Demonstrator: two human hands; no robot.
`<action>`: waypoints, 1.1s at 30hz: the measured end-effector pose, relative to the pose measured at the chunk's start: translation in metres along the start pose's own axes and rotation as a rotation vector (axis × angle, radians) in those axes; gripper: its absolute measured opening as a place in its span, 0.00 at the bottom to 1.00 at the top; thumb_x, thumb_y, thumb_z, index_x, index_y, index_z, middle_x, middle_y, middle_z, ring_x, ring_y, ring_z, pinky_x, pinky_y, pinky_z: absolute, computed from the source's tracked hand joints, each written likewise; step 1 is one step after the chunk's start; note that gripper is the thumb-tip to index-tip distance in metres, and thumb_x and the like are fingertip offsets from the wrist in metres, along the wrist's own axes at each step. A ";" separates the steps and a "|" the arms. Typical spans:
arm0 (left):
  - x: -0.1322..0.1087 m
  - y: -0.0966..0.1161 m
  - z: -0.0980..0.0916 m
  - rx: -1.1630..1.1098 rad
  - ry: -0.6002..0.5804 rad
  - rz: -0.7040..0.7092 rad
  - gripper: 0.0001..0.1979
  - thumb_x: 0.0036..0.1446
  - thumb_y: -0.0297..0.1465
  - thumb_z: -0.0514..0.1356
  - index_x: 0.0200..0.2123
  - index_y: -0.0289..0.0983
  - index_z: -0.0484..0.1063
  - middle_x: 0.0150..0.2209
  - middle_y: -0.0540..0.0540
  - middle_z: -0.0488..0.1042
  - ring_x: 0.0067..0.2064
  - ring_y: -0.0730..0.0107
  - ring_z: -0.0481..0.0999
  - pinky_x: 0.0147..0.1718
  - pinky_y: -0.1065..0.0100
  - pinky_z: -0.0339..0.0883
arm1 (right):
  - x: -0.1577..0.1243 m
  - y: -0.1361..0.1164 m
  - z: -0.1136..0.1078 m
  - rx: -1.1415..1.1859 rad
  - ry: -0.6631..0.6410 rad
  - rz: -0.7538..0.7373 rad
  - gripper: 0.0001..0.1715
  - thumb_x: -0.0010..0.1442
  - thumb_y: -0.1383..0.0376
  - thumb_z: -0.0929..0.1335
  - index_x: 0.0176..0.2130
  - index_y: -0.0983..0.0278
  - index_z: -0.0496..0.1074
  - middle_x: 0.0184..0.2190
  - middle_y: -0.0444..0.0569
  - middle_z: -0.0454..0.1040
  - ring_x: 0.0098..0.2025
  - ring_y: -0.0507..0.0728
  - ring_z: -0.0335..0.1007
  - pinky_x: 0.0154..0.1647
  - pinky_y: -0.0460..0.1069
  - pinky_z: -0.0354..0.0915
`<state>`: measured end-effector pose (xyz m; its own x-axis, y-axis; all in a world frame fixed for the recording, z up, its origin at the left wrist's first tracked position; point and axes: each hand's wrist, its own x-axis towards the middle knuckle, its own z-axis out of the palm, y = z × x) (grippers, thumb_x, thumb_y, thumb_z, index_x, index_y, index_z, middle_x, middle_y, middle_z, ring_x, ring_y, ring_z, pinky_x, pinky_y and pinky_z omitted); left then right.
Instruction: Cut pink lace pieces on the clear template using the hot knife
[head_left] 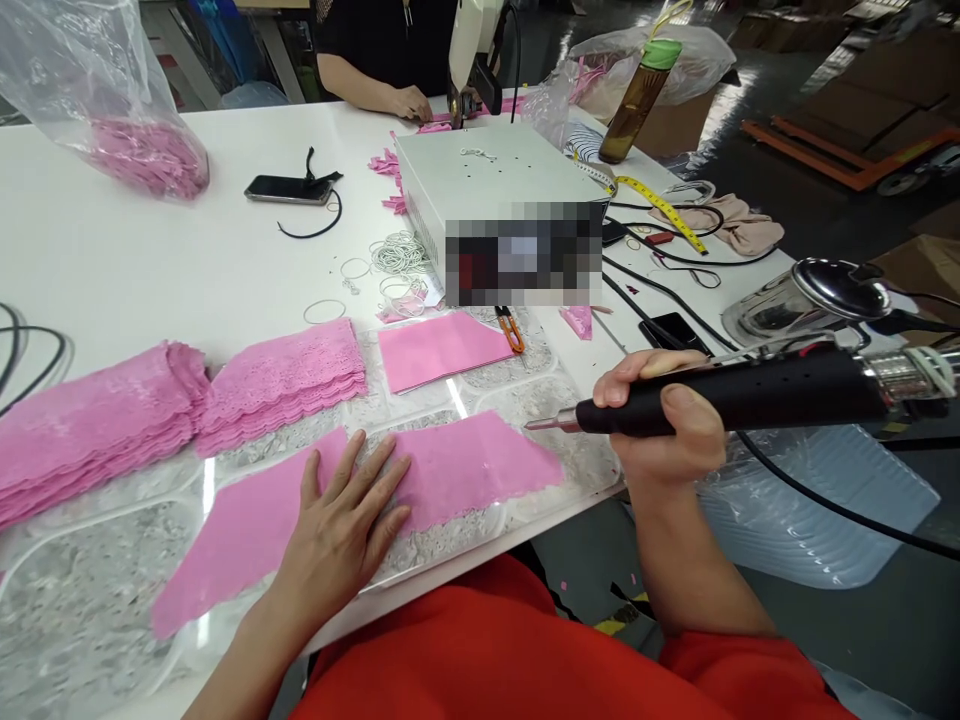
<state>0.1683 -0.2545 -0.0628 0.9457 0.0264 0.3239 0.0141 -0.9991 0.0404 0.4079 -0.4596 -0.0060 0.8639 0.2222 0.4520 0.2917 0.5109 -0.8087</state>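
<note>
My left hand (pixel 341 525) lies flat with fingers spread on a pink fabric piece (pixel 465 470), across the place where it meets a second pink piece (pixel 244 530) on the left. Whether the two overlap is hidden under the fingers. My right hand (pixel 675 410) is wrapped round a black corded handheld tool (pixel 757 392) with a narrow metal tip. That tip points left, just above or beside the right corner of the fabric. Behind them sits a flat stack of pink pieces (pixel 446 350), with orange-handled thread snips (pixel 510 330) at its edge.
Scalloped pink lace stacks (pixel 277 385) lie at left on a marble-patterned mat (pixel 90 570). A metal box (pixel 487 170) stands behind, near cables, a tape measure (pixel 660 210), a bottle (pixel 641 100) and a lidded cup (pixel 806 300). Another person's hand (pixel 411 103) works at a machine across the table.
</note>
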 end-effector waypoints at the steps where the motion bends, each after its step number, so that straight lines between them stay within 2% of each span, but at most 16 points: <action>1: 0.000 0.000 0.000 0.003 0.002 0.004 0.22 0.67 0.33 0.53 0.62 0.37 0.63 0.63 0.40 0.65 0.70 0.48 0.51 0.67 0.41 0.36 | 0.000 -0.003 -0.003 -0.002 0.004 0.016 0.07 0.48 0.61 0.69 0.28 0.62 0.70 0.24 0.43 0.69 0.20 0.50 0.65 0.20 0.48 0.65; 7: 0.002 0.000 0.001 0.008 0.008 0.020 0.21 0.67 0.32 0.53 0.61 0.36 0.64 0.63 0.38 0.66 0.69 0.46 0.52 0.66 0.41 0.37 | -0.007 -0.014 -0.013 -0.005 -0.002 0.061 0.07 0.48 0.62 0.69 0.29 0.63 0.72 0.25 0.44 0.71 0.20 0.49 0.65 0.20 0.48 0.65; 17: 0.002 0.000 0.000 0.003 0.008 0.019 0.21 0.67 0.33 0.53 0.61 0.36 0.64 0.63 0.39 0.66 0.69 0.45 0.52 0.66 0.41 0.37 | -0.010 -0.009 -0.010 0.008 -0.043 0.056 0.08 0.49 0.61 0.70 0.30 0.63 0.72 0.26 0.45 0.71 0.21 0.49 0.65 0.21 0.48 0.64; 25: 0.002 0.000 0.001 -0.007 0.011 0.012 0.21 0.67 0.32 0.53 0.62 0.36 0.64 0.62 0.38 0.66 0.69 0.46 0.53 0.66 0.40 0.38 | -0.012 -0.006 -0.008 -0.078 -0.069 0.036 0.10 0.51 0.56 0.70 0.30 0.60 0.70 0.26 0.44 0.69 0.20 0.51 0.63 0.19 0.50 0.64; 33: 0.002 0.000 0.001 -0.038 0.018 -0.002 0.23 0.66 0.32 0.53 0.64 0.39 0.62 0.62 0.39 0.67 0.69 0.47 0.53 0.66 0.41 0.37 | -0.012 -0.006 -0.007 -0.062 -0.093 0.035 0.09 0.52 0.59 0.70 0.30 0.61 0.69 0.26 0.44 0.70 0.21 0.50 0.64 0.21 0.50 0.65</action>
<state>0.1708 -0.2542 -0.0626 0.9397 0.0293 0.3408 0.0032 -0.9970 0.0769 0.3983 -0.4710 -0.0090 0.8332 0.3165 0.4534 0.2893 0.4493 -0.8452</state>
